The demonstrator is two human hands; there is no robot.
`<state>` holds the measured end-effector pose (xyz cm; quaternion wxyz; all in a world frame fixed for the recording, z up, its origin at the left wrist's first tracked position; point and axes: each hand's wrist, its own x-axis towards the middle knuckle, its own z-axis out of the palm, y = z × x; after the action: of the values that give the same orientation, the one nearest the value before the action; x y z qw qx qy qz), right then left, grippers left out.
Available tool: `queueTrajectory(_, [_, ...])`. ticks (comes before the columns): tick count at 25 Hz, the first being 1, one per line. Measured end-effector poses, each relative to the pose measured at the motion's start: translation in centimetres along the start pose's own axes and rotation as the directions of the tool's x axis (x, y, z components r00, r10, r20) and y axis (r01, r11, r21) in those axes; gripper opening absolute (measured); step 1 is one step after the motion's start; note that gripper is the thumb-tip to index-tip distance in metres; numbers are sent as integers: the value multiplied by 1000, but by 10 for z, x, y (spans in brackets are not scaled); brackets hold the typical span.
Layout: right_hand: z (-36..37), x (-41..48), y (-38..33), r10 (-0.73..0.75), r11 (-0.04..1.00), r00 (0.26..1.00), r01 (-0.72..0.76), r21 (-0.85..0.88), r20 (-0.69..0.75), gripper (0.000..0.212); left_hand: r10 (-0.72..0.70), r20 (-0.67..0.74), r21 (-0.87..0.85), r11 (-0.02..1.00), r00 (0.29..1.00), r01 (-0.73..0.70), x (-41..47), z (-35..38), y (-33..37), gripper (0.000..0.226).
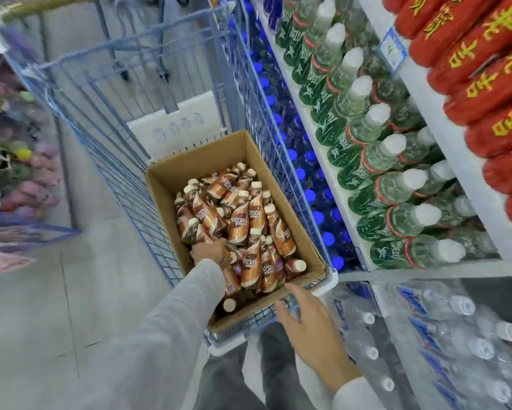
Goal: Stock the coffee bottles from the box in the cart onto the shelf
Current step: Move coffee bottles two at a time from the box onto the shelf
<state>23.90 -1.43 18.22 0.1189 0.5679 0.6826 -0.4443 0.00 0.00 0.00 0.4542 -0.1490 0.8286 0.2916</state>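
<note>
Now picking from box (305, 232): left hand (208, 253) among coffee bottles (240, 220), grip hidden; right hand (305, 324) spread by cart (124, 179). Next: grasp one, lift to shelf (331, 187).

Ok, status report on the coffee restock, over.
Left hand down in box, fingers hidden among bottles. Right hand open by cart rim. Box holds many bottles, lying jumbled. Cart side between box and shelf.

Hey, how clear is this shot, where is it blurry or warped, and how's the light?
Head view: the coffee bottles in the box are sharp enough to read their labels; the picture's left edge and the far end of the cart smear with motion blur; the wide lens bows the shelf edges; lighting is even, without hard shadows, with soft glare on the wrapped water packs.
</note>
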Motion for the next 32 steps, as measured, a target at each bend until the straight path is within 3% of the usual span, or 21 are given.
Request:
queueTrajectory(4, [3,16,9,2,999,1000,-3,37,29,54,49,56,-140,989,997,-41,-32,-28,1,86])
queueTrajectory(8, [19,45,3,86,985,993,-98,145,83,46,140,214,-356,933,967,-56,-95,-70,-32,41])
queueTrajectory(13, [52,111,-13,253,911,955,-290,295,155,42,144,263,-378,925,954,-35,-145,-111,-81,56])
queueTrajectory(20, [101,177,-30,487,793,851,-525,310,195,103,160,272,-362,931,949,-53,-157,-130,-93,57])
queueTrajectory(25, [108,172,-23,480,789,873,-471,395,84,99,163,235,-365,928,958,-69,-153,-136,-87,42])
queueTrajectory(29, [104,168,-17,450,804,891,-435,405,63,102,171,254,-360,930,952,-71,-158,-138,-84,60])
queueTrajectory(32, [109,168,-17,466,816,884,-446,367,39,107,194,270,-326,940,943,-100,-162,-139,-82,62])
